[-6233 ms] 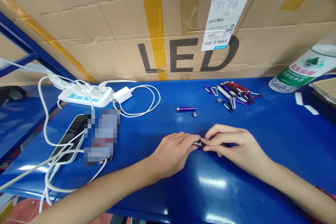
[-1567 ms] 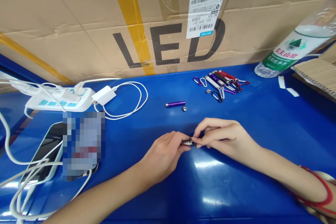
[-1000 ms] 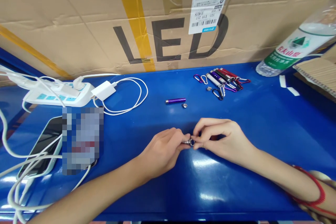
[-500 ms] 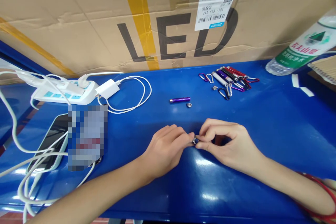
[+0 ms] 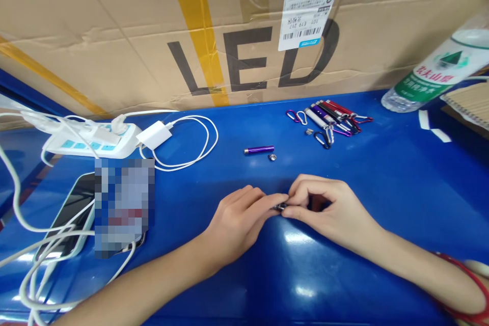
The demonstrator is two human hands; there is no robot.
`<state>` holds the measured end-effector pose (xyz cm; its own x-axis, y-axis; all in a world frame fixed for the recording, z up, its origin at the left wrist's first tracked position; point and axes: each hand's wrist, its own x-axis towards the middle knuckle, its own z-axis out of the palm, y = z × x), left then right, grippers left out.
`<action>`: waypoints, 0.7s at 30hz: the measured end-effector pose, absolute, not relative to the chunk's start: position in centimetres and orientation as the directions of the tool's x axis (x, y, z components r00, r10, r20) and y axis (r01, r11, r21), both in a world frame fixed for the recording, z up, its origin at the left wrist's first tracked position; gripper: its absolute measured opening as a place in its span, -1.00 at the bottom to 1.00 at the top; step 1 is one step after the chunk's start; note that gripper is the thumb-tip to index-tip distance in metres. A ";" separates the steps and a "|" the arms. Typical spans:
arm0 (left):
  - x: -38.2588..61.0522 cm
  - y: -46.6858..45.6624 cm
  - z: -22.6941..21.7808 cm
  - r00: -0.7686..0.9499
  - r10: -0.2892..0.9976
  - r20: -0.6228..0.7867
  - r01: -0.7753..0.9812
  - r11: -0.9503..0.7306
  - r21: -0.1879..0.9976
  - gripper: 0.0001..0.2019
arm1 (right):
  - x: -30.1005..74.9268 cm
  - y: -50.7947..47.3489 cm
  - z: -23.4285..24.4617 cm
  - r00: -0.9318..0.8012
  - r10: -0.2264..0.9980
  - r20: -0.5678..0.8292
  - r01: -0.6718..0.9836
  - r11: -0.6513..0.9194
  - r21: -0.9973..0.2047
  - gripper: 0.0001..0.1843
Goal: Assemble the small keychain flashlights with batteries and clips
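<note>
Left hand [image 5: 240, 219] and right hand [image 5: 328, 211] pinch one part [image 5: 280, 207].
I see both closed on it by the fingertips; a tube [image 5: 259, 150] lies beyond on the counter [image 5: 382, 178].

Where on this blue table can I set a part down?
Bare blue table lies right of the right hand, nearer than the keychain flashlights and water bottle. Another patch: the near edge, between the arm of the left hand and the right arm. Crowded: the left side, with power strip, cables and phone.

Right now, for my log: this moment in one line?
left hand: pinching small metal part | right hand: same part | beyond: purple tube
</note>
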<state>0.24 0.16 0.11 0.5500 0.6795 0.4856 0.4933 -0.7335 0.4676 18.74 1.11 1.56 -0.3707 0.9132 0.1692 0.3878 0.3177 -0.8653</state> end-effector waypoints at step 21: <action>0.2 0.2 0.1 0.584 0.697 0.415 0.537 -0.716 0.447 -0.78 | 19.9 0.9 1.2 -0.465 0.710 0.529 0.436 0.704 -0.560 -0.89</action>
<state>0.17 0.20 0.14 0.5845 0.6973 0.4150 0.5367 -0.7158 0.4468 19.92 0.92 1.15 -0.4650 0.7096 0.5294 0.4364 0.7040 -0.5603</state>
